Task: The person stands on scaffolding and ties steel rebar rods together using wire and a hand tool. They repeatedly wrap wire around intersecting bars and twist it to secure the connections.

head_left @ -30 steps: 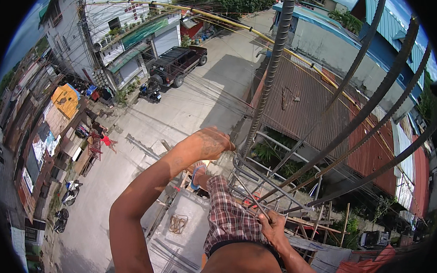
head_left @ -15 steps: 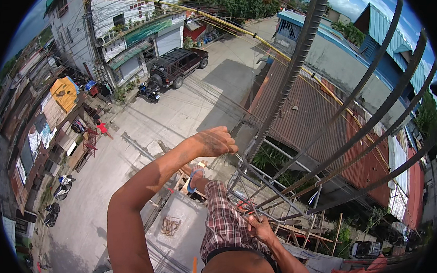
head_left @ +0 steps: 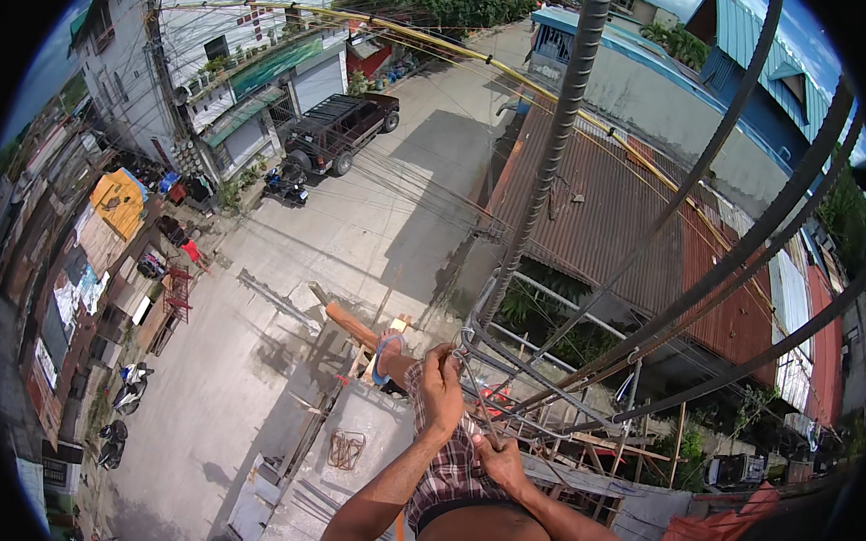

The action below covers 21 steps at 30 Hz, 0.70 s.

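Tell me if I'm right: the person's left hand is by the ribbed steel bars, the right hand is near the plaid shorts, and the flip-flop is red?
Almost! The flip-flop is blue, not red, as the head view shows. The left hand is by the ribbed steel bars, and the right hand is near the plaid shorts.

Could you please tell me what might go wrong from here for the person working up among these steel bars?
The foot in a blue sandal is high above the grey concrete street; a slip could mean a fall. The bare left hand is close to the tall, ribbed grey steel bar; a scrape is possible. Should the grip of the bare right hand loosen, the thin, dark metal rod it seems to hold might drop.
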Each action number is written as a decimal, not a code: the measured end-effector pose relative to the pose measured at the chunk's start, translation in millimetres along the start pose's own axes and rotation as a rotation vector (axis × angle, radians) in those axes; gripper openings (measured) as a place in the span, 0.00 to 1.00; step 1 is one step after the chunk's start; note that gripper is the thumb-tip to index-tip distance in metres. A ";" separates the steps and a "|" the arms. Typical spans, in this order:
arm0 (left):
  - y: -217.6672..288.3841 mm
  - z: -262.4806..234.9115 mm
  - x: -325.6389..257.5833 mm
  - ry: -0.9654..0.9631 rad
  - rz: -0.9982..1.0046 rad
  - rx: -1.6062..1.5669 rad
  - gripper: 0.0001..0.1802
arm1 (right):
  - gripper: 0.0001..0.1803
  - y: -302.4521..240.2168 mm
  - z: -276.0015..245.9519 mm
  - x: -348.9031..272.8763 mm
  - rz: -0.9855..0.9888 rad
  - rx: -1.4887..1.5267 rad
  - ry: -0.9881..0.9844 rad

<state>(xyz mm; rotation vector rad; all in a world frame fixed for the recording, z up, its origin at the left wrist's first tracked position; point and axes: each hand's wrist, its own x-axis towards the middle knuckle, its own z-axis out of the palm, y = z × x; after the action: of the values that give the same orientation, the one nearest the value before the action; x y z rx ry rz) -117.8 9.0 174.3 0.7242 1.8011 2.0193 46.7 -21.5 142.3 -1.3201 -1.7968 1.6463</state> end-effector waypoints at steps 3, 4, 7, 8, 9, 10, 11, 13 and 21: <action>20.0 -11.6 -20.0 -0.108 -0.041 0.284 0.16 | 0.27 5.4 6.4 -4.1 0.020 -0.045 -0.002; 24.4 -14.5 -24.9 -0.058 0.250 0.507 0.20 | 0.26 7.2 9.6 -7.0 0.024 -0.098 0.022; 36.5 -20.9 -34.9 -0.201 0.231 0.429 0.18 | 0.26 4.9 27.1 -17.7 -0.084 -0.077 0.046; 39.9 -23.7 -34.1 -0.259 0.212 0.437 0.19 | 0.25 1.8 33.2 -18.7 -0.089 -0.106 0.018; 42.7 -26.7 -30.4 -0.343 0.056 0.376 0.19 | 0.23 -1.8 40.1 -21.6 -0.114 -0.117 -0.046; 45.6 -32.4 -23.9 -0.424 -0.094 0.312 0.20 | 0.21 -6.4 46.4 -22.2 -0.147 -0.130 -0.107; 47.8 -38.1 -15.7 -0.487 -0.202 0.228 0.21 | 0.19 -10.4 50.6 -23.0 -0.120 -0.184 -0.200; 51.9 -50.6 -1.0 -0.547 -0.325 0.137 0.20 | 0.16 -17.3 52.7 -21.4 -0.092 -0.135 -0.534; 57.3 -60.5 22.0 -0.724 -0.564 0.022 0.20 | 0.14 -17.0 40.4 28.8 -0.144 0.298 -1.329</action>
<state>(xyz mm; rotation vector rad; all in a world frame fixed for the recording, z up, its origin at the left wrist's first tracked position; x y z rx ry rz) -165.8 -35.8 230.1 0.7204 1.3783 1.1646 -5.7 -19.2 138.7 0.2205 -1.9336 2.8283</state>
